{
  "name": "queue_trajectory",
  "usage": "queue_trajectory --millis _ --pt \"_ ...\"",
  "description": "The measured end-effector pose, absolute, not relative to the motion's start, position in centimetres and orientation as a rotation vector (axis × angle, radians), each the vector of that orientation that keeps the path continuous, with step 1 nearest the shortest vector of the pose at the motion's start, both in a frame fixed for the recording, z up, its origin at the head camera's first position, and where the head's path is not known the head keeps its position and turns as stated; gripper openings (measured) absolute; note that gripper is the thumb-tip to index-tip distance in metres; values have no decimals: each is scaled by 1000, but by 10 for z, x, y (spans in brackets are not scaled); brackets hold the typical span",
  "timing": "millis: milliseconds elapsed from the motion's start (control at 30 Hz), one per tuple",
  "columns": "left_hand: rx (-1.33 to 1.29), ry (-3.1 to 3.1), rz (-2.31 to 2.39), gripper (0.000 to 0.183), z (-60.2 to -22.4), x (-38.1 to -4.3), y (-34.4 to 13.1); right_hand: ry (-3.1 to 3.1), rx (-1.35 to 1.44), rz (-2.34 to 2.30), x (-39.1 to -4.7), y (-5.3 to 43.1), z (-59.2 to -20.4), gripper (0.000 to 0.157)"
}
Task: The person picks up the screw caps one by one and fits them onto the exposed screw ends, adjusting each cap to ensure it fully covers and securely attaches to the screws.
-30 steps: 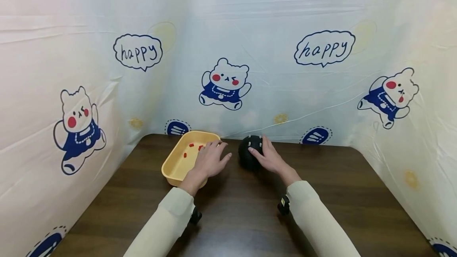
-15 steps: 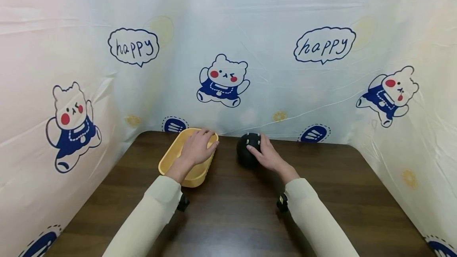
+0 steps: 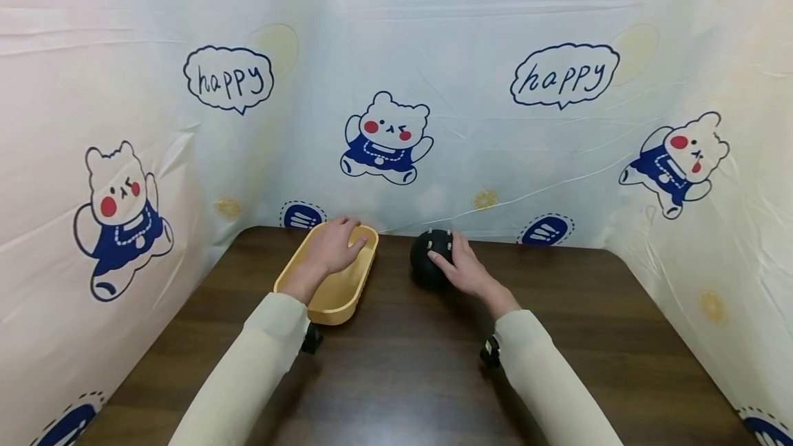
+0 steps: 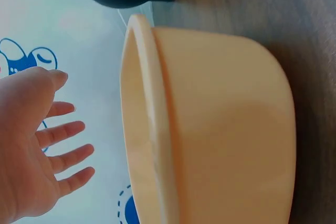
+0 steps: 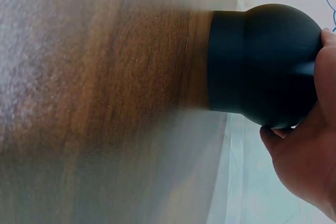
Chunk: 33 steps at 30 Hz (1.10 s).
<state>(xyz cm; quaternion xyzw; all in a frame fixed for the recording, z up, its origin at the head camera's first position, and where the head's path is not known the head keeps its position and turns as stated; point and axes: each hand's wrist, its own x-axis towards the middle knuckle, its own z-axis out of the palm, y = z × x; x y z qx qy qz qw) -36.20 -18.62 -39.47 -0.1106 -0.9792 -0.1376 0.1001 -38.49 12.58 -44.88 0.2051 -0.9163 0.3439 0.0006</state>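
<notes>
My left hand hovers over the yellow plastic basin, its fingers apart and holding nothing. In the left wrist view the hand stands above the basin's rim, fingers spread. The basin's far left part is hidden under the hand, and no red pieces show in it. To the right of the basin stands a round black object with small metal studs on top. The right wrist view shows this black body rising from a short cylindrical base on the table. My right hand grips it from its right side.
The brown wood-grain table reaches back to a pale printed curtain, which also closes in both sides. A gap of bare tabletop separates the basin from the black object. Dark wrist cameras sit under the cuffs.
My left hand has moved left, from the basin's right edge to over its inside, covering the red pieces seen earlier. My right hand keeps its grip on the black object.
</notes>
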Motion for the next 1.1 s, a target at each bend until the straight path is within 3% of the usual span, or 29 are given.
queue_trajectory --millis 1100 --pt "76 -3189 -823 58 -394 -400 -208 -2895 611 1032 -386 126 -452 90"
